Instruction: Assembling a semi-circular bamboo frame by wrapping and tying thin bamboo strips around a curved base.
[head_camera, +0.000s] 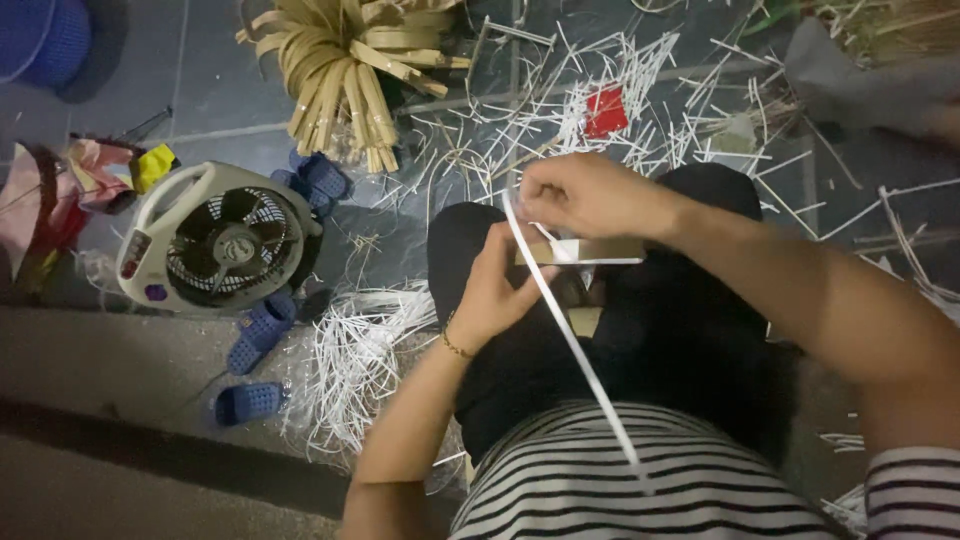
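Two hands, left hand (497, 290), right hand (580, 195), gripping pale strip (575, 345)

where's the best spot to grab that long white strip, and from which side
Probably the bare middle of the white strip, where it runs free over the lap between the hands and the striped shirt. Come from the person's left side, pinching its flat faces: it is thin and ribbon-like. The right hand and left hand already crowd the upper end beside the knife blade.

Black-white striped top (640, 480), black trousers (680, 340), thin bracelet (455, 347) on left wrist.
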